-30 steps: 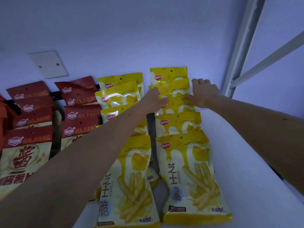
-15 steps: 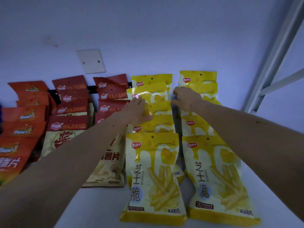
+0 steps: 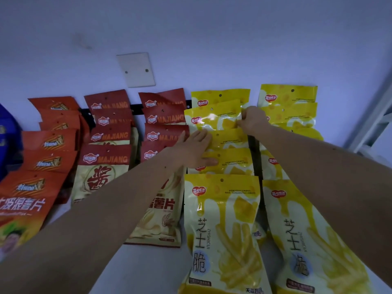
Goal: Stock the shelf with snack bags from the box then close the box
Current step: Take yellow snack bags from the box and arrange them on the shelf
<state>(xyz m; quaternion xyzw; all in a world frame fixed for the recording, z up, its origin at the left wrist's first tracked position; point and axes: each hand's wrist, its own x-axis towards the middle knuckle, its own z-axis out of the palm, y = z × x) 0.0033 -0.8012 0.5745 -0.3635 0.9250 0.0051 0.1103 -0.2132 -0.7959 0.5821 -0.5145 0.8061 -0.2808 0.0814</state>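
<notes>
Two rows of yellow snack bags lie overlapped on the white shelf (image 3: 148, 270): a left row (image 3: 222, 230) and a right row (image 3: 297, 240). My left hand (image 3: 194, 150) lies flat, fingers straight, pressing on the middle bags of the left row. My right hand (image 3: 252, 119) pinches the right edge of a yellow bag (image 3: 214, 119) near the back of that row. The box is not in view.
Two rows of red bags (image 3: 110, 134) fill the shelf's middle and a row of orange bags (image 3: 42, 162) its left, beside a blue package (image 3: 6, 132). A white wall plate (image 3: 136, 70) sits above. A grey shelf post (image 3: 373, 115) rises at right.
Both hands have moved from the right yellow row to the left one. My right hand now pinches a bag's edge there. The view has swung left, showing more red and orange bags.
</notes>
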